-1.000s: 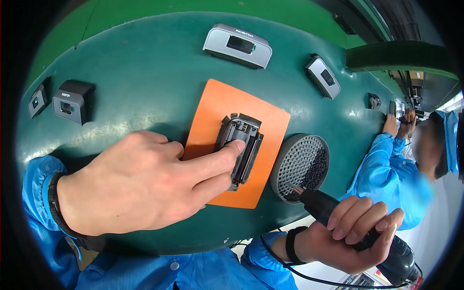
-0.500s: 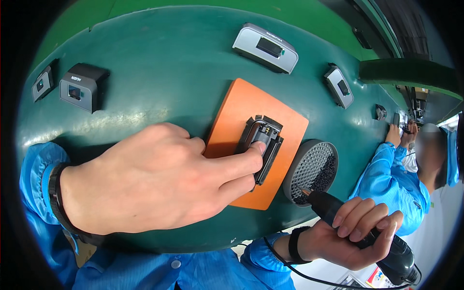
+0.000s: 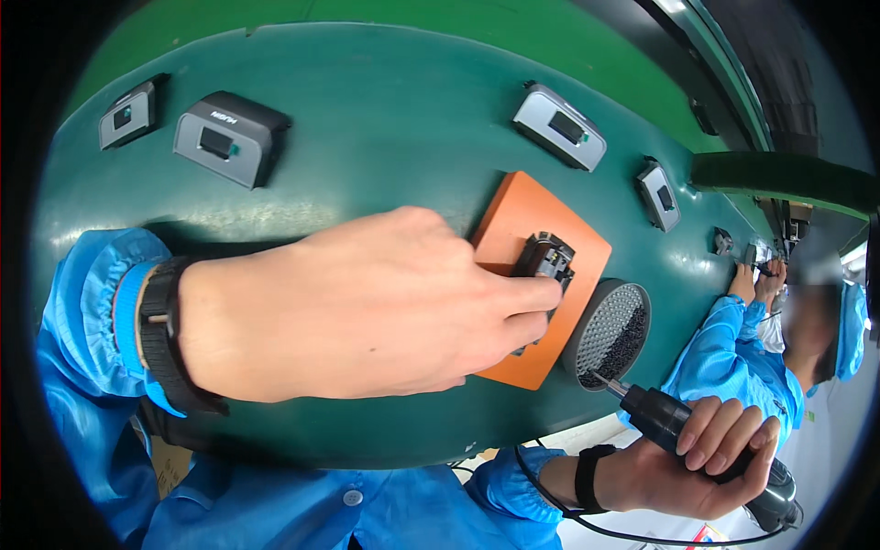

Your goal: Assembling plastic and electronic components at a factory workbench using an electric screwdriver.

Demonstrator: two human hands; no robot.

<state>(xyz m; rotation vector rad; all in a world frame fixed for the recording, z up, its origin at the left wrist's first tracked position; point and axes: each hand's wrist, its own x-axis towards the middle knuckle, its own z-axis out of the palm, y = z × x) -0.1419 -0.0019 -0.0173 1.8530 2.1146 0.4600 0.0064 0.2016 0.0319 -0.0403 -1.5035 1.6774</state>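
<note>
My left hand [image 3: 367, 302] reaches across an orange pad [image 3: 515, 203], fingers closed on a small black plastic housing [image 3: 550, 249] lying on it. The hand covers much of the housing; its far end with metal contacts shows. In my right hand [image 3: 701, 463] is a black corded electric screwdriver [image 3: 653, 417], fingers wrapped round its body. Its thin metal bit points into a round grey dish [image 3: 650, 316] beside the pad. Small black screws [image 3: 626, 348] lie heaped along one side of the dish, over a dimpled bottom. Whether the bit carries a screw is too small to tell.
Grey-and-black device casings stand on the green table: one [image 3: 225, 142] and a smaller one [image 3: 128, 116] at far left, two more [image 3: 561, 126] [image 3: 659, 194] at far right. A co-worker in blue [image 3: 733, 348] sits at right. The screwdriver cable [image 3: 632, 539] runs below my right wrist.
The view has shifted, so the table things sit further right or lower. My left hand lies further over the housing. The screwdriver bit now reaches into the dish near the screws.
</note>
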